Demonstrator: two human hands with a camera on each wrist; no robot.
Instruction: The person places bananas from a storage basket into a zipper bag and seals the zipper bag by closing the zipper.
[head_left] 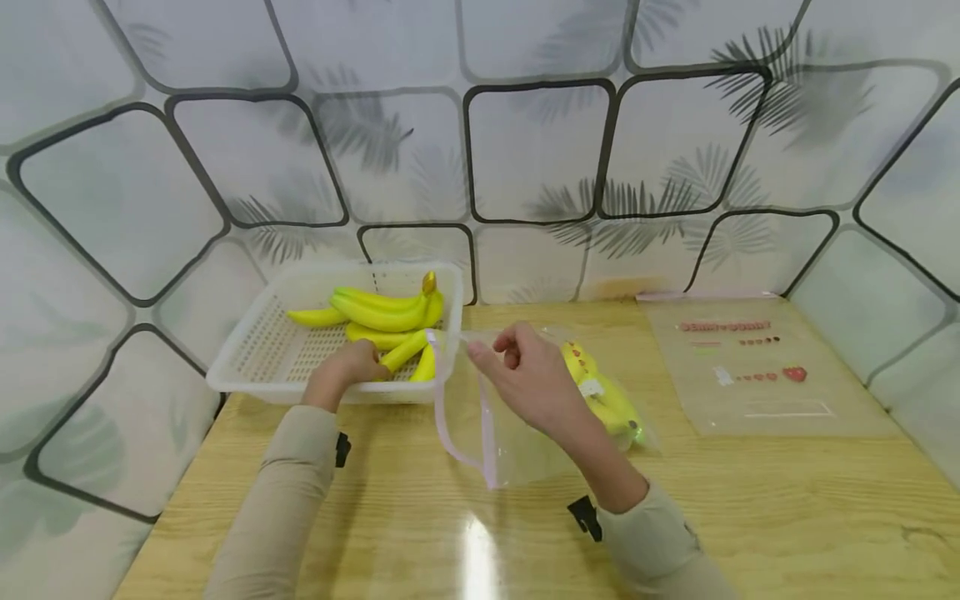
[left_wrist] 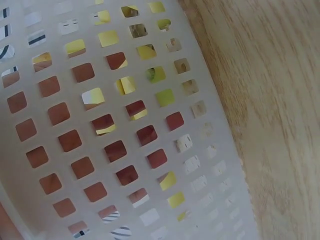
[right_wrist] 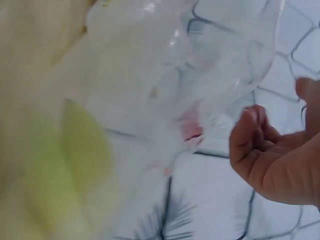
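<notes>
Inside the right half of a white basket, we see a yellow banana, its near end gripped in the fingers of the left hand. Round it lie other bananas: one just to its right, and a group on the far side with a brownish stem standing up. From the left wrist we see the hand and patches of yellow only through the square holes of the basket's wall.

Just right of the basket is a clear bag with lilac strips along its mouth, which gapes toward the left; yellow fruit lies in its right part. Beside that bag is the right hand, fingers curled and thumb apart from them; we cannot tell whether it holds the film.

Farther right, a second bag lies flat, printed with red lettering. The basket and both bags rest on a wood-grained tabletop. Beige sleeves reach in from the near side, and beyond the far edge hangs a pale backdrop with dark outlines.
</notes>
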